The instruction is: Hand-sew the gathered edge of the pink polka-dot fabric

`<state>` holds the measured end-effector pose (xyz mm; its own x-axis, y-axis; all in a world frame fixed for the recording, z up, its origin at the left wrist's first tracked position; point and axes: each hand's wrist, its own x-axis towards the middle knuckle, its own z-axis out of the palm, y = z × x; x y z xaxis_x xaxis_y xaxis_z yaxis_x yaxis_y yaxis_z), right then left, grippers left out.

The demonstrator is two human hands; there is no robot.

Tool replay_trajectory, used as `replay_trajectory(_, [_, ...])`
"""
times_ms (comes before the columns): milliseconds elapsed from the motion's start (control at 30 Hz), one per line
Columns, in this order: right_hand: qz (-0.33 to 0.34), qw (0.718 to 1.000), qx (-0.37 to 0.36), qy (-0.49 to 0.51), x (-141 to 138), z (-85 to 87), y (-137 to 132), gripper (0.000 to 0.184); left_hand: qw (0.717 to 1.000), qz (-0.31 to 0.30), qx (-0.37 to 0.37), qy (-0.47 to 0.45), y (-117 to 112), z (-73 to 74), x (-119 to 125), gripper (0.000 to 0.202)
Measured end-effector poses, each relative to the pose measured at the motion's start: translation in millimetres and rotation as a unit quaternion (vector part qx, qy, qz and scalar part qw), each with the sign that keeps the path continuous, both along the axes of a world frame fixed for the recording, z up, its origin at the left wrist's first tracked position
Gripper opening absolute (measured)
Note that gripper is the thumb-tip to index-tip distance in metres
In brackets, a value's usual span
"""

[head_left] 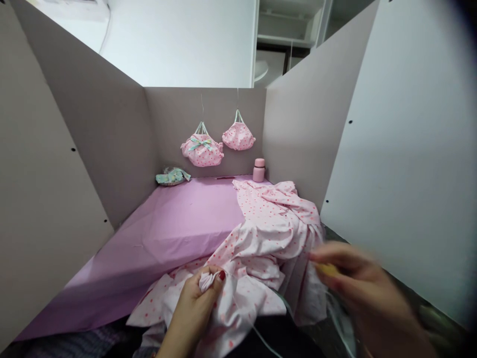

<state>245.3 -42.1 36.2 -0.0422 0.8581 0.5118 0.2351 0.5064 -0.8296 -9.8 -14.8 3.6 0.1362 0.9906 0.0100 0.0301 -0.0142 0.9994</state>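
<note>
My left hand [199, 301] is closed on a gathered edge of white-and-pink dotted fabric [257, 248], pinching the pleats between thumb and fingers. The fabric spreads from my lap up over the right half of the table. Off to the right, my right hand [359, 291] is raised and blurred by motion, its thumb and fingers pinched together. A small yellow thing [328, 269] shows at its fingers; its kind is too blurred to tell. Whatever the fingertips pinch cannot be made out. A pale thin cord [265, 342] runs below the fabric across my dark lap.
A purple cloth [194, 209] covers the table, with grey panels around it. Two dotted fabric pouches [203, 151] [239, 136] hang on the back panel. A pink bottle [259, 170], a thin dark-red stick [225, 177] and a green patterned cloth bundle [173, 176] stand or lie at the back.
</note>
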Motion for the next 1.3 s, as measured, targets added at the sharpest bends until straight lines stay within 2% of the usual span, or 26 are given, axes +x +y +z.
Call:
replay_trajectory(33, [0.044, 0.998, -0.049, 0.014, -15.6, -0.3, 9.3, 0.026, 1.0, -0.007, -0.004, -0.003, -0.4, 0.0, 0.0, 0.023])
replay_trajectory(100, [0.134, 0.978, -0.157, 0.017, -45.4, -9.4, 25.5, 0.032, 1.0, -0.028, -0.011, -0.008, -0.8, -1.6, -0.1, 0.022])
replay_trajectory(133, [0.178, 0.967, -0.182, 0.006, -57.9, -16.3, 31.4, 0.034, 0.999, -0.039, -0.01, -0.01, -0.9, -3.1, -0.3, 0.022])
replay_trajectory(200, [0.21, 0.961, -0.18, -0.014, -75.1, -29.3, 37.7, 0.025, 0.999, -0.051, 0.0, -0.01, -0.7, -6.5, -0.9, 0.022])
replay_trajectory(300, [0.182, 0.974, -0.128, -0.04, -81.1, -36.4, 37.0, 0.024, 0.999, -0.042, 0.011, -0.007, 0.4, -10.3, -1.6, 0.02])
replay_trajectory(500, [0.128, 0.984, -0.085, -0.09, -72.7, -30.7, 32.4, 0.021, 0.998, -0.024, 0.055, -0.002, 2.8, -7.8, -0.7, 0.019])
replay_trajectory(667, [0.097, 0.985, -0.071, -0.12, -75.0, -32.7, 32.3, 0.019, 1.0, -0.001, 0.021, -0.003, 0.2, -3.8, 0.3, 0.018])
replay_trajectory(800, [0.042, 0.991, -0.019, -0.128, -74.4, -25.8, 24.2, 0.016, 1.0, 0.01, 0.007, -0.003, -0.4, -2.3, -0.1, 0.018])
replay_trajectory(900, [0.071, 0.986, 0.003, -0.15, -74.6, -20.0, 16.4, 0.019, 1.0, -0.002, 0.022, 0.001, 0.3, -2.3, -0.7, 0.019])
replay_trajectory(1000, [0.102, 0.979, -0.007, -0.177, -77.2, -18.0, 11.8, 0.02, 0.999, -0.004, 0.032, 0.008, 0.1, -2.5, -1.0, 0.018])
replay_trajectory(1300, [0.103, 0.979, -0.005, -0.177, -82.5, -17.3, 12.6, 0.02, 0.999, -0.007, 0.038, 0.007, -2.0, -3.0, -1.4, 0.015])
